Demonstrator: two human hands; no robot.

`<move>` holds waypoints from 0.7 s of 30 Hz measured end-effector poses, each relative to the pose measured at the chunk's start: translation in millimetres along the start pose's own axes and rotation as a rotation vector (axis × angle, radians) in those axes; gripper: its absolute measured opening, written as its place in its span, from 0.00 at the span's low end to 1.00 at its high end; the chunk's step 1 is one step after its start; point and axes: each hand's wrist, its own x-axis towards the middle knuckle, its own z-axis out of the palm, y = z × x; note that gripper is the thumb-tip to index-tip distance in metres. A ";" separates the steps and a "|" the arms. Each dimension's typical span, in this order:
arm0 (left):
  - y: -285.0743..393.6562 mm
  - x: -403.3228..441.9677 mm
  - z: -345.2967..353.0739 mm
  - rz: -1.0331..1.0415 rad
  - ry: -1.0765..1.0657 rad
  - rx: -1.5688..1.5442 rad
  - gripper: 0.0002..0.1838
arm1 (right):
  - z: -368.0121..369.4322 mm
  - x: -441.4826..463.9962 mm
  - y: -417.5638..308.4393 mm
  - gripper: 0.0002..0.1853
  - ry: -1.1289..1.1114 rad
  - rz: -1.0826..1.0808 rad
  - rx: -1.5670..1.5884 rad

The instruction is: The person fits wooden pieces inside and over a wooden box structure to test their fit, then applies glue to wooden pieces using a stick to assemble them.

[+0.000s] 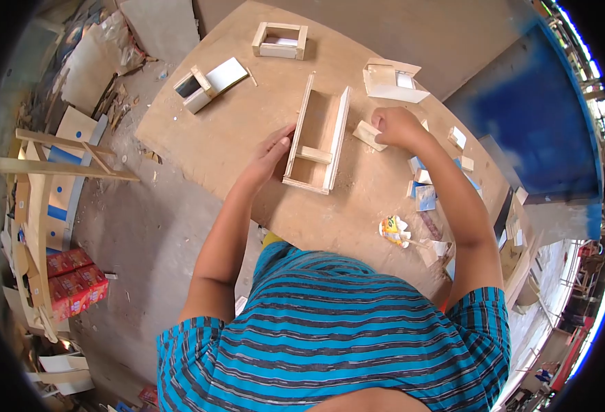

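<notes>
A long open wooden box (321, 123) stands on the work table (234, 130), with a white right side and a crosspiece (314, 154) near its front end. My left hand (272, 152) lies along the box's left wall, fingers stretched out, their far side partly hidden. To the right of the box, my right hand (397, 129) pinches a small light wooden block (369, 136) at its right edge. The block is tilted and close to the table top.
Small wooden frames (280, 53) (203, 97) and an angled white-sided piece (393, 81) sit at the back. Blue and white offcuts (424, 198), a yellow packet (392, 231) and scraps lie at right. Red cartons (76, 283) and wooden trestles (65, 167) stand on the left floor.
</notes>
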 end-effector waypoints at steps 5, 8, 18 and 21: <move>-2.3 0.9 -10.3 -0.044 -0.051 -0.048 0.32 | 1.6 -17.0 -42.6 0.09 -0.034 -0.034 0.013; -4.4 3.3 -12.3 -0.031 -0.078 0.011 0.32 | -14.2 -25.1 -76.2 0.10 0.010 -0.089 0.007; -4.1 1.0 -9.8 -0.023 -0.062 0.045 0.30 | 28.7 -15.7 -118.7 0.13 0.072 -0.394 -0.234; -2.0 -0.4 -8.0 -0.002 -0.062 0.074 0.30 | 33.0 -14.9 -114.0 0.12 0.118 -0.414 -0.136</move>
